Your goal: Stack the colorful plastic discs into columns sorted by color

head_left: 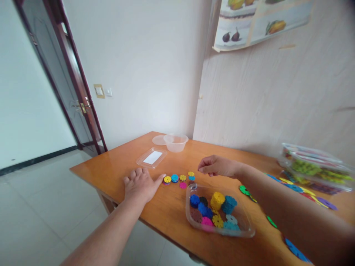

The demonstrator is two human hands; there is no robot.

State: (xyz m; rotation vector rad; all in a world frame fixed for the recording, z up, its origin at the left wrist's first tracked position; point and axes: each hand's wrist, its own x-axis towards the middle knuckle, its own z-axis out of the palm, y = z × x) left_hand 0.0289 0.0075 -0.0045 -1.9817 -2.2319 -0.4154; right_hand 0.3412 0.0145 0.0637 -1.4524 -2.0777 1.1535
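"What's nearest?"

"A clear tray [246,233], lower centre of the frame, with notched discs [217,200] inside: blue, yellow, teal, pink, brown, some in stacks."

"And the left hand [140,184]?"

"Left of centre, palm down on the wooden table [111,173], fingers spread, gripping nothing. Its thumb tip is at the yellow-topped stack [167,180]; whether they touch, I can't tell."

"What's beside that stack?"

"To its right, a blue-topped stack [174,178], then more small discs, a pink disc [182,185] among them."

"The right hand [215,165]?"

"Right of centre, above the table, fingers curled and fingertips together. I can't tell whether anything is pinched there."

"Farther off?"

"A rectangular lid [141,160] bearing a white label [152,157], then a translucent bowl [176,144], upper-middle of the table."
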